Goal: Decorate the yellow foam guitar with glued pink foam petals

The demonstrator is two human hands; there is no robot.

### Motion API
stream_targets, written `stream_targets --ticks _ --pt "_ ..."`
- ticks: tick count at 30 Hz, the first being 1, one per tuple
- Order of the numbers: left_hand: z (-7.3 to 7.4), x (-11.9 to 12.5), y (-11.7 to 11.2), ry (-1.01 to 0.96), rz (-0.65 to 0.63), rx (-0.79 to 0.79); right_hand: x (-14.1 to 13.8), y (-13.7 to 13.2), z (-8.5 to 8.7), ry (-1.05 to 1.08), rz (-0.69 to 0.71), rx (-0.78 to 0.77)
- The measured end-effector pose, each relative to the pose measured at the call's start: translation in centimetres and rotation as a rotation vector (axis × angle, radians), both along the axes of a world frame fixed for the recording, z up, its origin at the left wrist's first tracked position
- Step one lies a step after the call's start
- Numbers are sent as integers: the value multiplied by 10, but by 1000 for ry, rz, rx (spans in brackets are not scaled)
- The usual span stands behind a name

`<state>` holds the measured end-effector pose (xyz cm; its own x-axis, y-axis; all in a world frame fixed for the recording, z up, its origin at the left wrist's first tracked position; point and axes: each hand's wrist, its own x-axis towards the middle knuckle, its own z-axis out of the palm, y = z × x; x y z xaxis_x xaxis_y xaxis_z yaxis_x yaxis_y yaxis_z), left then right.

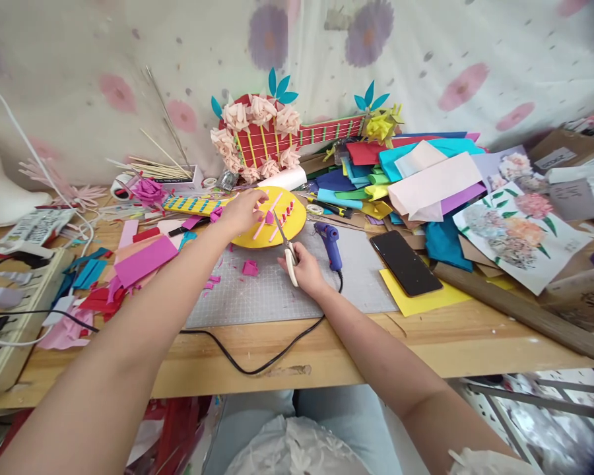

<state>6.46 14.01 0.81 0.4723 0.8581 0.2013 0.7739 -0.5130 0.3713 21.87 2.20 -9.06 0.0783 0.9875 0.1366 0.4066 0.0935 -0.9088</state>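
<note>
My left hand (241,212) rests on the yellow paper guitar (297,221), fingers curled and pressed onto a pink strip (266,219) on its round body. My right hand (303,267) is closed on the white handles of a pair of scissors (287,251), whose blades point up at the pink strips on the guitar. A small pink foam scrap (250,267) lies on the grey cutting mat (257,297) just left of the scissors.
A blue glue gun (329,243) lies right of the scissors, its black cord (257,359) trailing over the table edge. A black phone (404,262) sits on yellow paper. Coloured foam sheets (416,178), a red paper guitar (277,135) and a wooden rolling pin (519,310) crowd the back and right.
</note>
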Motion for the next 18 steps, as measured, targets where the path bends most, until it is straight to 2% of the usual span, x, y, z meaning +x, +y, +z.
stream_targets --ticks 3,6,8,12,14,18 --pt "-7 -11 -21 -100 92 57 1 -1 -1 20 3 12" --pt "-24 -25 -50 -199 172 79 2 0 -3 27 -13 21" --pt "-39 -36 -71 -262 250 60 3 0 -6 42 -24 17" --pt "-65 -53 -104 -323 369 -90 4 0 -9 54 -22 1" --pt "-69 -55 -113 -315 380 -131 4 -1 -8 23 -23 13" --pt "-68 -48 -117 -272 351 -170 5 -6 -4 -28 -24 29"
